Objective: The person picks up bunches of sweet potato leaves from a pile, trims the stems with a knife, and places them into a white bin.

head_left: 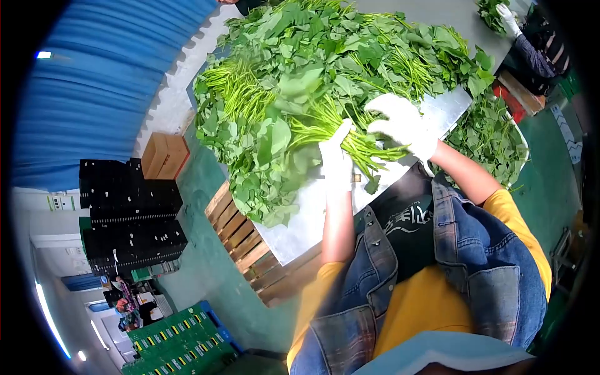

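My left hand [338,159], in a white glove, is closed around a bunch of leafy greens [317,127], its thumb across the long green stems. The leaves of this bunch point left and are blurred; the cut stem ends reach right, towards my body. Close beside the stem ends is my right hand [403,124], also gloved in white, with thumb and fingers curved apart and nothing held between them. A large heap of the same greens [350,47] spreads over the metal table [300,234] beyond both hands.
A wooden pallet [240,234] shows beneath the table's left side. More greens [487,140] fill a white-rimmed container at right. Another person's gloved hand [509,20] touches greens at the upper right. Black crates [131,200] and a cardboard box [164,156] are stacked at left.
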`<state>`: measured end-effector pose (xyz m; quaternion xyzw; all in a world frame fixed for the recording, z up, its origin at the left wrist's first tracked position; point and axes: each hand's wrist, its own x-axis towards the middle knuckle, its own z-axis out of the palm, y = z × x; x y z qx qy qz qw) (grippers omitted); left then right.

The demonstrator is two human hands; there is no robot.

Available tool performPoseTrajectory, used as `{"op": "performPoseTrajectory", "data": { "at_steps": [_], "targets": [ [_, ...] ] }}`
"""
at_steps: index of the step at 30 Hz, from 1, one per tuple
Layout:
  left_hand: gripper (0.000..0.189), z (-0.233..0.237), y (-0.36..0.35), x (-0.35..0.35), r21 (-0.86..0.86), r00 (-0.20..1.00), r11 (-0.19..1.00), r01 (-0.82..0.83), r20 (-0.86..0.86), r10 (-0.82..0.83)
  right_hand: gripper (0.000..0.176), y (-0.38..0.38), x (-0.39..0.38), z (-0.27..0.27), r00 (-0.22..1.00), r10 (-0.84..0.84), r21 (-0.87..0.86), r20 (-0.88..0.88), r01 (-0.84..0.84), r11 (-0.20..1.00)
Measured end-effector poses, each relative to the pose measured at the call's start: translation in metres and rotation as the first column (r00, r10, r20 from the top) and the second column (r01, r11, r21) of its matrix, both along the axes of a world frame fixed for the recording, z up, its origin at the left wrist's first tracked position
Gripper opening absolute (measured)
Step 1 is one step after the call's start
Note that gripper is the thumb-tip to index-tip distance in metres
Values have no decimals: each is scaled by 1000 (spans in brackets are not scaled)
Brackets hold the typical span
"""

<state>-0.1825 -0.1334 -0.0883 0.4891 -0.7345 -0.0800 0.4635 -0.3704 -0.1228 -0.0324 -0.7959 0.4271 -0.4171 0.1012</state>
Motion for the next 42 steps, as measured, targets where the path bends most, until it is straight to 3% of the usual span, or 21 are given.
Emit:
{"op": "performPoseTrajectory", "data": {
  "at_steps": [2, 3, 6, 7, 9, 12, 16, 18, 20, 21, 23, 24, 26, 27, 28, 29, 30, 32, 34, 37, 42],
  "targets": [
    [38, -5, 1, 9, 660, 938, 721, 209, -343, 42, 29, -7, -4, -4, 988, -154, 455, -16, 144, 879],
    [35, -20, -4, 9, 565, 426, 591, 575, -824, 374, 28, -8, -4, -3, 997, -78, 574, 14, 56, 817],
    [28, 40, 10, -12, 372, 221, 738, 562, -928, 300, 26, -4, -2, -3, 990, 98, 633, 99, -139, 762],
    [30, 19, 9, -10, 555, 508, 639, 532, -813, 283, 26, -3, -6, -2, 991, 89, 632, 98, -131, 764],
    [27, 6, 8, -10, 513, 501, 695, 505, -829, 248, 29, 0, -11, 1, 899, 206, 268, -387, -104, 958],
    [31, 26, 11, -18, 432, 538, 774, 462, -831, 143, 27, 8, -11, -6, 923, 90, 344, -373, 47, 938],
    [32, 17, 11, -31, 469, 590, 781, 413, -791, 163, 28, 21, -19, -27, 918, 19, 68, -396, 8, 998],
    [32, -5, 9, -35, 404, 527, 781, 477, -842, 114, 25, 23, -19, -28, 933, 133, 145, -335, -89, 986],
    [32, -3, 9, -43, 250, 863, 913, 321, -475, -173, 21, 28, -21, -26, 967, 6, 752, 255, -202, 627],
    [30, -1, 10, -45, 462, 447, 674, 577, -869, 214, 21, 31, -26, -25, 967, -9, 752, 255, -192, 630],
    [29, 6, 12, -50, 511, 509, 657, 555, -833, 218, 17, 40, -43, -26, 994, -13, 203, 108, -9, 979],
    [27, 9, 14, -51, 557, 565, 648, 519, -792, 229, 16, 46, -51, -26, 998, -51, -130, 37, 55, 990],
    [26, 13, 17, -51, 566, 573, 657, 498, -783, 240, 19, 65, -74, -19, 622, -540, 742, 567, -102, 663],
    [25, -2, 12, -42, 569, 659, 700, 432, -729, 186, 17, 75, -91, -23, 479, -552, 672, 683, -116, 731],
    [24, -19, 5, -31, 560, 736, 743, 366, -663, 136, 18, 79, -125, -48, 733, -535, 553, 421, 260, 792],
    [22, -31, 0, -20, 540, 805, 787, 300, -586, 95, 23, 84, -146, -58, 599, -724, 744, 343, 298, 598],
    [21, -38, -3, -10, 509, 863, 828, 234, -501, 64, 34, 88, -193, -123, 633, -761, 554, 143, 586, 591],
    [17, 25, 9, -6, 494, 372, 726, 479, -863, 342, 62, 111, -217, -133, 138, -621, -1, -771, 976, 218],
    [12, 39, 13, -3, 481, 369, 764, 430, -866, 338, 69, 105, -220, -130, 285, -581, 227, -762, 959, 172],
    [17, 36, 21, 3, 457, 433, 807, 374, -856, 283, 49, 72, -179, -135, 721, -653, 571, -232, 644, 509],
    [15, 39, 30, 6, 505, 455, 802, 320, -824, 337, 33, -31, -93, -137, 912, -410, 437, 14, 363, 823]
  ]
}}
